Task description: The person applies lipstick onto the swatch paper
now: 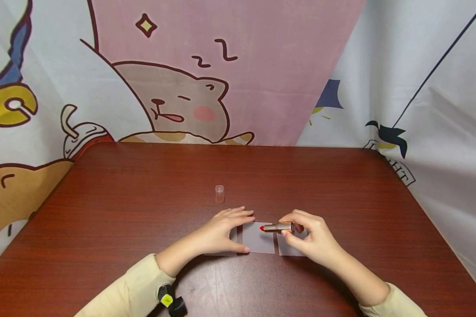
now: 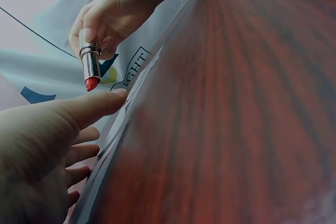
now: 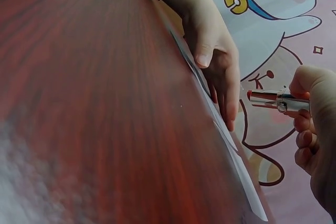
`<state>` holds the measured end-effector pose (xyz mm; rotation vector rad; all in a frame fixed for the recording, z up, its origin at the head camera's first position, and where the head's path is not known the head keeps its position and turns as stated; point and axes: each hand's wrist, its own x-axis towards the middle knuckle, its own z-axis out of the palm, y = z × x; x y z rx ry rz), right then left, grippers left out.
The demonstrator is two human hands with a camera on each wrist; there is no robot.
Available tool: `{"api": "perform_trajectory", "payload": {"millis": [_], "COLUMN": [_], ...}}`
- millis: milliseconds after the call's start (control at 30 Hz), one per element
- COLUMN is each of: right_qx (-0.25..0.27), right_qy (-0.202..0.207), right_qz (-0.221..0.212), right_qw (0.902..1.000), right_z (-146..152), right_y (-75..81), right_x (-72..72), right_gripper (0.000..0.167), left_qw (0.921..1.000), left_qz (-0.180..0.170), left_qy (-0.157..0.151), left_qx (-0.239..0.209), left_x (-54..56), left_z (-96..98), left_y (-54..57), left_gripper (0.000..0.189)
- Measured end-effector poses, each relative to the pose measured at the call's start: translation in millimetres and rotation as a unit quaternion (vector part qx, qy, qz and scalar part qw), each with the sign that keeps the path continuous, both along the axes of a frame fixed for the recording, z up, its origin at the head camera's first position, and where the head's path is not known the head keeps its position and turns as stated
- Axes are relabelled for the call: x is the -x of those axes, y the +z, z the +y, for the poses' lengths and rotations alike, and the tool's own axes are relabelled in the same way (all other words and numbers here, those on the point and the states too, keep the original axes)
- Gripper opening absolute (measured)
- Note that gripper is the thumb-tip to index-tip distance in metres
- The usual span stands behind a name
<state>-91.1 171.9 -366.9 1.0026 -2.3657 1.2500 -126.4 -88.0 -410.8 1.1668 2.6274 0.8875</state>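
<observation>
In the head view, my right hand (image 1: 315, 235) pinches a lipstick (image 1: 278, 227) by its metallic base, between thumb and fingers. Its red tip points left, over the middle one of three pale paper cards (image 1: 258, 243) lying in a row. My left hand (image 1: 226, 231) has its fingers and thumb spread at that card's left side, partly covering the left card (image 1: 222, 254). Under the right hand lies the right card (image 1: 291, 249), partly hidden. The left wrist view shows the lipstick (image 2: 91, 66) with its red bullet extended, just beyond my left thumb (image 2: 100, 108).
A clear lipstick cap (image 1: 220, 193) stands on the brown wooden table (image 1: 143, 189), behind the left hand. A cartoon-printed curtain (image 1: 269, 66) hangs along the back and sides of the table. A black device (image 1: 172, 301) sits at the left sleeve.
</observation>
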Motion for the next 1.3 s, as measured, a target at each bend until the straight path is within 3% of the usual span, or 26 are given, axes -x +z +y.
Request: {"api": "perform_trajectory", "payload": {"millis": [400, 767, 1300], "right_qx": [0.004, -0.007, -0.018], "right_qy": [0.01, 0.014, 0.026], "right_qz": [-0.008, -0.028, -0.037], "right_qw": [0.9999, 0.9995, 0.9988], "right_z": [-6.0, 3.8, 1.3], "right_y": [7.2, -32.5, -42.9], "right_x": [-1.4, 15.3, 21.8], "right_gripper": [0.027, 0.03, 0.027], "left_qw": [0.9999, 0.9999, 0.9999], "left_qz": [0.0, 0.002, -0.001], "left_qy": [-0.003, -0.01, -0.012], "left_qx": [0.014, 0.011, 0.012], "left_x": [1.8, 1.5, 0.8], "left_z": [1.1, -0.3, -0.1], "left_y": [0.0, 0.4, -0.2], "left_gripper": [0.073, 0.068, 0.068]}}
